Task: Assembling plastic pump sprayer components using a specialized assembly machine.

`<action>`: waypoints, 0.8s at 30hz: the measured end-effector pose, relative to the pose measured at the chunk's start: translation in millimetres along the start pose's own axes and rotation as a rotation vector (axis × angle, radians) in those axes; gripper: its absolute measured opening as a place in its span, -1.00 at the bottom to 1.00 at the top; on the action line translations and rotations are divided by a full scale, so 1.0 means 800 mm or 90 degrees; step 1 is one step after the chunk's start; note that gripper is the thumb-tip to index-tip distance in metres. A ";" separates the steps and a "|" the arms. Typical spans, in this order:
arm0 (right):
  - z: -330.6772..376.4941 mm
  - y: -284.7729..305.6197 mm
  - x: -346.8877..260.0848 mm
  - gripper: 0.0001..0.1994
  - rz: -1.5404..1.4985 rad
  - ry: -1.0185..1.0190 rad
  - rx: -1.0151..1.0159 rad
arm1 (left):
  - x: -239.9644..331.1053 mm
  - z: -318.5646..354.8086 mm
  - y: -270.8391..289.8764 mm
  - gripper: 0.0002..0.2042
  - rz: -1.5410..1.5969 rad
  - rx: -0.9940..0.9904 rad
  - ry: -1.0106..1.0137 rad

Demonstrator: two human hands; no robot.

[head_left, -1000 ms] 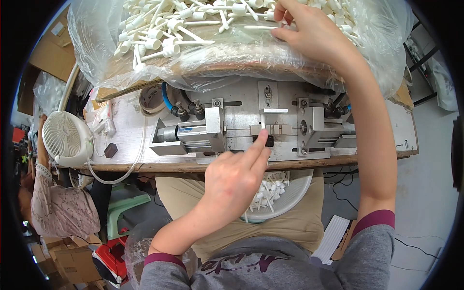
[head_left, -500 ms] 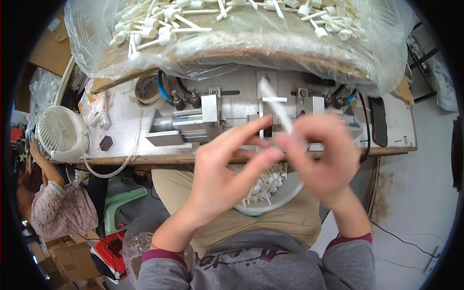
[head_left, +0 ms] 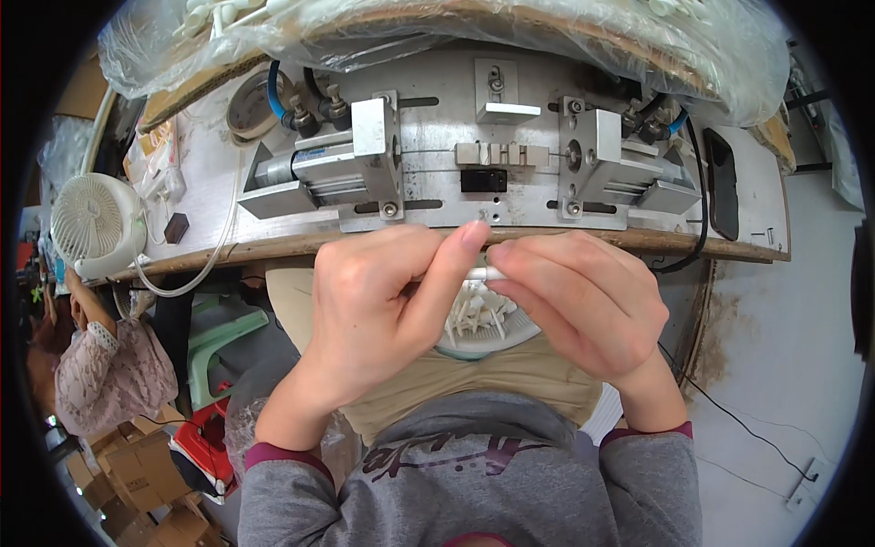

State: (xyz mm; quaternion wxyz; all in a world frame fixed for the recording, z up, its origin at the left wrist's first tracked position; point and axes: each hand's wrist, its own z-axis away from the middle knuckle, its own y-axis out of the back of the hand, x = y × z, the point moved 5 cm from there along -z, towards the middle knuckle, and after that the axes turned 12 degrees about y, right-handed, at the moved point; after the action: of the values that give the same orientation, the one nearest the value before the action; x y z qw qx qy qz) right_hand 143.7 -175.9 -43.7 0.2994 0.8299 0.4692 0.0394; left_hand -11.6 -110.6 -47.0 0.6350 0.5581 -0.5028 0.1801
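Observation:
My left hand (head_left: 383, 301) and my right hand (head_left: 583, 296) meet in front of my chest and pinch the same small white plastic stick (head_left: 483, 273) between their fingertips. Most of the stick is hidden by my fingers. Just under my hands, on my lap, sits a pale bowl (head_left: 474, 342) holding several similar white pieces. Beyond my hands lies a metal fixture (head_left: 492, 155) with a pneumatic cylinder (head_left: 319, 169) on the left and a clamp block (head_left: 606, 150) on the right.
A clear plastic bag (head_left: 437, 27) of white sticks lies at the bench's far side. A small white fan (head_left: 91, 223) stands at the left. A dark phone-like slab (head_left: 725, 182) lies at the right. Another person in a patterned sleeve (head_left: 109, 374) sits lower left among cardboard boxes (head_left: 137, 474).
My right hand left the bag with a white stick and came down to my left hand. Both hands then dropped below the bench edge, over the bowl.

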 end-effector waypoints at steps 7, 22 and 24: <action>-0.004 -0.004 -0.015 -0.71 0.001 0.022 -0.064 | 0.010 0.003 0.003 -0.67 -0.096 0.071 -0.119; -0.100 0.022 0.116 -0.82 -0.427 -0.442 -0.145 | 0.039 -0.009 0.061 -0.65 0.061 -0.033 -0.083; -0.132 0.041 0.150 -0.76 -0.043 -0.259 -0.116 | 0.037 -0.005 0.051 -0.62 0.006 -0.004 -0.124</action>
State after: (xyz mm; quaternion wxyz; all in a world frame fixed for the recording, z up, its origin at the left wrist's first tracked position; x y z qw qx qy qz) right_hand 198.9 -43.2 34.5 0.4629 0.7740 0.4210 -0.0968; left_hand -29.7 -104.1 -0.2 0.5839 0.5686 -0.5655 0.1265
